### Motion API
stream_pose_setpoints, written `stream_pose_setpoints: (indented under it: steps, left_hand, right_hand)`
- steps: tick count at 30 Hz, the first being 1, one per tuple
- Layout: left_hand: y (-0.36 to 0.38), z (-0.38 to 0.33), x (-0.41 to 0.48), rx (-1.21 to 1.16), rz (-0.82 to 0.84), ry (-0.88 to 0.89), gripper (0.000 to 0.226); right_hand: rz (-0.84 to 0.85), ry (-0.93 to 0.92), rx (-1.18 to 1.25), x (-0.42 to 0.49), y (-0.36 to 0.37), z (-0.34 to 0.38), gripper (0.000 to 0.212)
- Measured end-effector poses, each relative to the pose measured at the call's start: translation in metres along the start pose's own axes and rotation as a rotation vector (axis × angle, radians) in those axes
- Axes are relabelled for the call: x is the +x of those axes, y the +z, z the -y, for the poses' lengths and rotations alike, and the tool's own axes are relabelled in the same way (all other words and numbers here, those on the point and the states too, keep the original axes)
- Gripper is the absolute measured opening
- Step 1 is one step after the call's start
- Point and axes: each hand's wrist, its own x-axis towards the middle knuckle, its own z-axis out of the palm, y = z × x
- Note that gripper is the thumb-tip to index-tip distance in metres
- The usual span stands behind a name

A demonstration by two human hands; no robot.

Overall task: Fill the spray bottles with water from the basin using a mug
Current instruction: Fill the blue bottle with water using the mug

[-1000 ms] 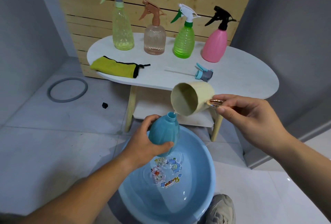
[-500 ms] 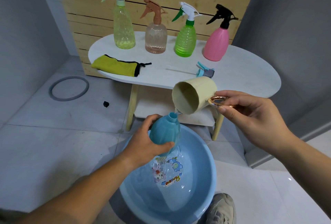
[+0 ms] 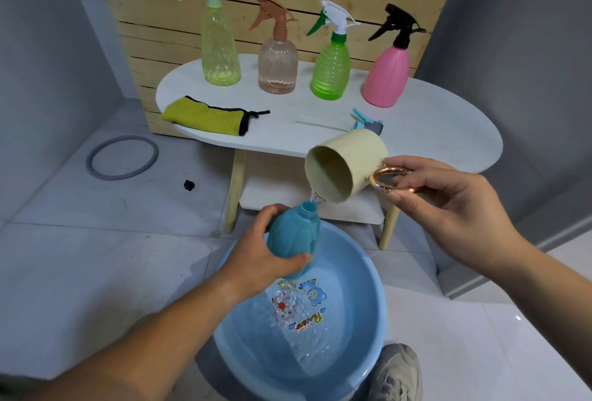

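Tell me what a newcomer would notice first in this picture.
At the centre, the right hand tips a cream mug, and water falls onto the open blue bottle held by the left hand over the basin. Behind, four coloured spray bottles stand in a row on the white table.

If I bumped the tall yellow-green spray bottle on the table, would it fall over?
Probably, yes. The tall yellow-green spray bottle is high and narrow with a trigger head on top, so it likely tips easily. It looks like see-through plastic, so probably light and unlikely to break.
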Motion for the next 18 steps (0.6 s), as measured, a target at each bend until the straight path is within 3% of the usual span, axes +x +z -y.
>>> stream_pose_setpoints:
  steps: [11,18]
  left_hand:
    - [-0.0004,0.0036,0.0014,0.002,0.01,-0.005,0.075]
    - [0.0004,0.0048,0.0011,0.008,0.007,-0.016,0.076]
  right_hand:
    - [0.024,-0.097,-0.06,0.0003,0.0005,0.0066,0.008]
    - [0.05,-0.163,-0.239,-0.0007,-0.0005,0.0064,0.019]
